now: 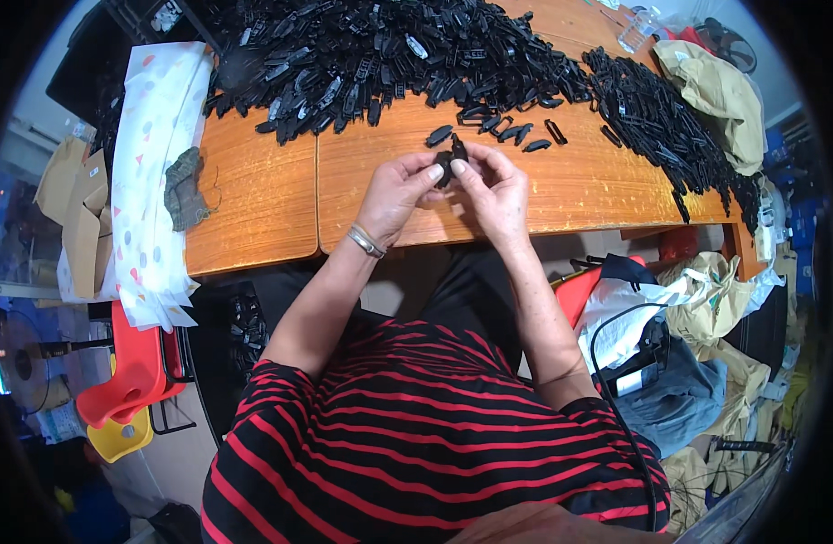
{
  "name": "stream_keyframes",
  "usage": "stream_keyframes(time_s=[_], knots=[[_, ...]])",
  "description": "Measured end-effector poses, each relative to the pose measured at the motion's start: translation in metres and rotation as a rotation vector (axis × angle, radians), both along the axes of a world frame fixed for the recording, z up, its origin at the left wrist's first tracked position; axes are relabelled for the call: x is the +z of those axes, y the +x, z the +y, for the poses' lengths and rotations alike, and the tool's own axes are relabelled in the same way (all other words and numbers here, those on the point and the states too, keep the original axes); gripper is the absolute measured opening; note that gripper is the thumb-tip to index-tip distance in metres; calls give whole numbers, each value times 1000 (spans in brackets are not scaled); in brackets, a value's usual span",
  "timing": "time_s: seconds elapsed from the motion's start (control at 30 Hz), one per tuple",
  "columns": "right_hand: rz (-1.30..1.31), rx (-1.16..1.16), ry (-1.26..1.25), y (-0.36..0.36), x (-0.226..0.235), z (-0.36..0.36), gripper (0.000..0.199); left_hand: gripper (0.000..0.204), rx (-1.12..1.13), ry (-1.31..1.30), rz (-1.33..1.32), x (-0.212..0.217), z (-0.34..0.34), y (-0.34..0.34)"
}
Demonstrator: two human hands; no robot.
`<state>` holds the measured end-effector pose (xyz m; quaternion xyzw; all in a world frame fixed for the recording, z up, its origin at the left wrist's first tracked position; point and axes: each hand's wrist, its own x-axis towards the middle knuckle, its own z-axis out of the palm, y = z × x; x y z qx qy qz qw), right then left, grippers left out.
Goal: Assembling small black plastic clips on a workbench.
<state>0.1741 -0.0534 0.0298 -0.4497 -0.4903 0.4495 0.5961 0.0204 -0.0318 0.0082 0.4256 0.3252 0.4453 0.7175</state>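
Just over the table's front edge, my left hand [396, 193] and my right hand [500, 192] meet, both with thumb and fingers pinched. Between them is a small black plastic part [443, 169]; its upper end [458, 145] sticks up past my right thumb. Whether it is one piece or two joined pieces I cannot tell, as my fingers cover much of it. Right beyond my fingertips lies a loose black oval piece [439, 136]. Several more black pieces [537, 145] and a slim black frame [555, 131] are scattered to the right of it.
A large heap of black plastic parts [380, 63] covers the table's far side. Long black frames [652, 118] pile up at the right. Patterned white sheeting [153, 181] and a dark cloth [186, 190] lie at the left. A red chair [131, 381] stands left; bags [706, 299] crowd the right.
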Motion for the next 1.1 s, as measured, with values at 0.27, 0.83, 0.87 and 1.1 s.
stream_keyframes(time_s=[0.27, 0.83, 0.87, 1.1], knots=[[-348, -68, 61, 0, 10, -7, 23, 25, 174, 67, 21, 8, -1, 1], [-726, -209, 375, -16, -11, -12, 25, 24, 199, 176, 64, 2, -16, 9], [-734, -180, 317, -18, -10, -16, 29, 23, 208, 149, 92, 2, -16, 6], [-547, -88, 156, -30, -18, -20, 42, 37, 112, 246, 75, 3, -10, 3]])
